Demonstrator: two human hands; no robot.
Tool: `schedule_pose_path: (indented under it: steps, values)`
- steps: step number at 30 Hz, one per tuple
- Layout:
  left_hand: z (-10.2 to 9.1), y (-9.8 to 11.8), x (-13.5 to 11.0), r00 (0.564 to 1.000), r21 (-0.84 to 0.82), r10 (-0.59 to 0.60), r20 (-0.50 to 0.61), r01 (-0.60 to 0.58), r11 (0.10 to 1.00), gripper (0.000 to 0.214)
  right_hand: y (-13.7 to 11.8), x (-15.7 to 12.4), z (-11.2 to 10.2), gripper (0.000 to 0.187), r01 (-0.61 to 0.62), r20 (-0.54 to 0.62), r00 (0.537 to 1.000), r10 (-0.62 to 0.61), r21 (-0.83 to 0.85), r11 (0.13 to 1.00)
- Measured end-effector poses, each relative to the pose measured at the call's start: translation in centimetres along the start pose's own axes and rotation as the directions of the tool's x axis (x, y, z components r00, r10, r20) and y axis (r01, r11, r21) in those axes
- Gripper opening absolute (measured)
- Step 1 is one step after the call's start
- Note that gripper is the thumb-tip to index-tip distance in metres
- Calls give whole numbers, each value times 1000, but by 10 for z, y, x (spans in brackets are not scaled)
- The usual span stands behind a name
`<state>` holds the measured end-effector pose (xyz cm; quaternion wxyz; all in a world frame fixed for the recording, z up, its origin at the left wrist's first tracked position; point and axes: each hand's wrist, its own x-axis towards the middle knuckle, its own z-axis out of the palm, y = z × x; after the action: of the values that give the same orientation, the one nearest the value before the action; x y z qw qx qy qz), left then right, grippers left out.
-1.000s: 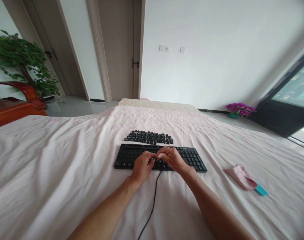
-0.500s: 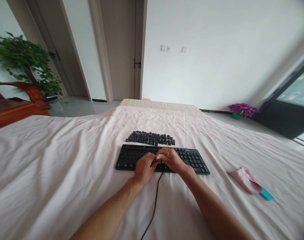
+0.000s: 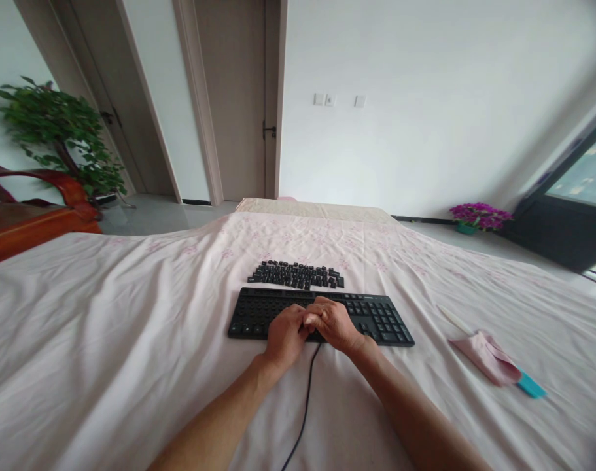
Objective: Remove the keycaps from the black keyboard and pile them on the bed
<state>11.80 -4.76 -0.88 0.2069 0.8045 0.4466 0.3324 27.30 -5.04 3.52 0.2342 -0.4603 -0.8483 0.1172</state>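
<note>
A black keyboard (image 3: 380, 315) lies across the pale pink patterned sheet. Over its lower middle, my left hand (image 3: 286, 332) and my right hand (image 3: 332, 323) meet, fingers curled together and touching. Both are closed, and whatever is between the fingertips is hidden. The keyboard's left part shows bare key seats with keycaps off, while the right-hand keys and some along the front edge are in place. Just behind it, loose black keycaps (image 3: 294, 275) lie in rows. The black cable (image 3: 306, 407) runs from the front edge toward me.
To the right, a pink cloth (image 3: 488, 357) lies beside or around a blue-ended tool (image 3: 531, 384) with a pale handle. Folds run through the sheet (image 3: 170, 340). Beyond it are a wooden chair (image 3: 47, 209), a leafy plant (image 3: 62, 131) and purple flowers (image 3: 480, 215).
The view has tilted slightly, so everything sits a little lower. My hands stay together over the keyboard, the fingers a bit more tightly curled. The loose keycaps look unchanged.
</note>
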Motion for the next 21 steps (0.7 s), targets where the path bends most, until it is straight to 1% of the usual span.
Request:
schedule_pose_path:
  steps: [2,4,6,8,10,11,16,21]
  values:
    - [-1,1,0,1000,-1,-3,12,3,1000,14,2,-2,-2,50,14,-31,999,-16,-50,999]
    - [-1,2,0,1000,-9,0,17,0,1000,15,4,-4,-4,52,8,-64,998,-11,-50,999]
    - [-1,3,-1,1000,-19,9,13,-8,1000,14,7,-4,-4,54,-2,-65,998,3,11,1000]
    - [0,3,-1,1000,-15,10,0,-10,1000,13,9,-4,-1,55,-12,-34,999,15,89,996]
    - [0,3,-1,1000,-1,0,-13,0,1000,13,10,-2,4,54,-21,-6,1000,22,142,990]
    - [1,3,-1,1000,5,-6,-19,6,1000,13,10,-2,7,52,-30,-12,999,33,158,987]
    - [1,3,-1,1000,4,18,-20,-18,1000,8,12,-2,17,50,-109,-128,981,145,250,962]
    - [1,8,-1,1000,45,3,-15,-2,999,8,14,-7,21,47,-89,-189,971,149,293,952]
